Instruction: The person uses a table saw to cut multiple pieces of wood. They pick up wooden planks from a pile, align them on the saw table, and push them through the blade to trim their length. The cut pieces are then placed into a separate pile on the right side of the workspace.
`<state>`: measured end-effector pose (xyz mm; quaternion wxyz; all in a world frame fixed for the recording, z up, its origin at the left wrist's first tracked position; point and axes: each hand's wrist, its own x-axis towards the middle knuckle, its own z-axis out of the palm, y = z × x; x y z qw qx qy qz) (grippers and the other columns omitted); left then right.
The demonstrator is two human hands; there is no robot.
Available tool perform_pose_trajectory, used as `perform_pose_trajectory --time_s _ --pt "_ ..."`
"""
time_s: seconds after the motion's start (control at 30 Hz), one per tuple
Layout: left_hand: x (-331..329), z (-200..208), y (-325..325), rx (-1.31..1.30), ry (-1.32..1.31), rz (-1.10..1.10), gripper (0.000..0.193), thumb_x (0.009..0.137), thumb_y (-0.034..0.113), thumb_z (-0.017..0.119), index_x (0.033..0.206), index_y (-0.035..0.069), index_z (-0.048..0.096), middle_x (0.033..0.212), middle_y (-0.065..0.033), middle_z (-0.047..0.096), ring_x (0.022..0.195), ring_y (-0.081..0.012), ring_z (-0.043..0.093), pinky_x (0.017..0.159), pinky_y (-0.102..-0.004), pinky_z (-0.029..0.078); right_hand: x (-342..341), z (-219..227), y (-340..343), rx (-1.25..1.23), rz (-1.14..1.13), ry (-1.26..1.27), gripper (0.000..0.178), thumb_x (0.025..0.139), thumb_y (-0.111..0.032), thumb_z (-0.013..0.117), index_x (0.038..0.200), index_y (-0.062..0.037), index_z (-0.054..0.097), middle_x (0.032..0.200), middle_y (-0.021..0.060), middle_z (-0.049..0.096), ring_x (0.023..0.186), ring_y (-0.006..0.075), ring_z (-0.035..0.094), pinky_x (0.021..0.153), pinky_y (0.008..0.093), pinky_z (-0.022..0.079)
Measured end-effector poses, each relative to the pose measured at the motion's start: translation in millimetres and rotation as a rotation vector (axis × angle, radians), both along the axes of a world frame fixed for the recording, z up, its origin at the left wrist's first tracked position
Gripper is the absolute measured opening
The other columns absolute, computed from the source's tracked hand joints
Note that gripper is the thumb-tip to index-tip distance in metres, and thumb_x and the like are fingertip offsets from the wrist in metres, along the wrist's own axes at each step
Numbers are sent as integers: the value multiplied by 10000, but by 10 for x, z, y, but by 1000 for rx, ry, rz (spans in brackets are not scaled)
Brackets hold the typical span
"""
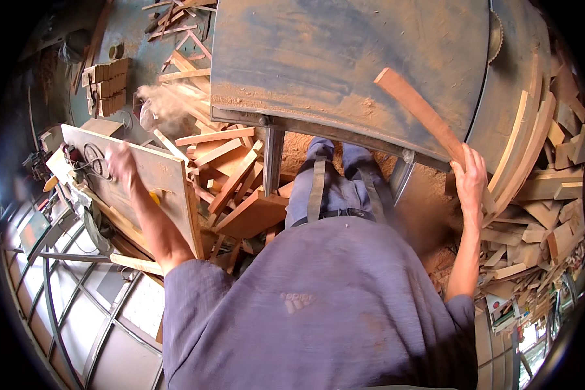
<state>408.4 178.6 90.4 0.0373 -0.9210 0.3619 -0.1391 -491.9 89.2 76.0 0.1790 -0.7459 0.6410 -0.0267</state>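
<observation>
My right hand (469, 174) is closed around the near end of a flat, slightly curved reddish wood strip (416, 104). The strip slants across the near right corner of a dusty metal saw table (344, 58), its far end resting on or just above the top. Part of a toothed circular saw blade (496, 38) shows at the table's right. Out to the left, my left hand (120, 162) is raised over an upright pale board (166, 175). Motion smears its fingers, so whether it holds anything cannot be made out.
A heap of wood offcuts (234, 175) lies left of the table legs. Long curved strips (530, 140) stand at the right, beside more piled scraps (559, 214). A dust cloud (172, 107) hangs near a stack of light wood blocks (107, 88). Sawdust covers the floor around my feet.
</observation>
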Motion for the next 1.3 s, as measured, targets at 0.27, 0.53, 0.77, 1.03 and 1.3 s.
perform_pose_trajectory --time_s 0.27,0.53,0.77,1.03,1.3 --pt "-2984 -515 56 -277 635 -665 240 865 -45 725 1094 13 683 964 -136 694 860 -287 667 789 -400 544 458 -1 -187 44 122 -31 561 767 -11 811 1304 -30 649 1215 134 664 1135 349 611 963 459 504" --pt "-5096 -490 67 -17 1559 -978 237 826 -13 759 1046 22 678 1086 -144 720 935 -345 684 811 -423 568 804 -170 -294 43 191 -50 559 748 -24 822 1284 -33 662 1184 125 663 1115 339 616 950 460 501" --pt "-5172 -536 -184 -34 1437 -1144 247 790 2 771 1018 40 685 1093 -104 716 975 -304 676 835 -401 553 768 -204 -377 49 200 -80 546 731 -14 821 1258 -28 678 1182 119 666 1112 334 619 947 455 503" --pt "-5561 -556 -514 -108 1467 -1181 228 801 16 769 1013 44 689 1141 -88 708 1064 -299 666 899 -416 539 780 -278 -316 62 206 -91 573 710 -5 819 1264 -48 681 1191 95 668 1127 314 617 959 438 492" --pt "-5595 -658 -820 -160 1270 -1178 311 733 32 790 1015 62 664 1241 -106 629 1290 -383 556 1052 -514 458 821 -306 -324 69 207 -114 573 709 -1 819 1263 -48 680 1186 97 668 1114 315 617 951 438 494"
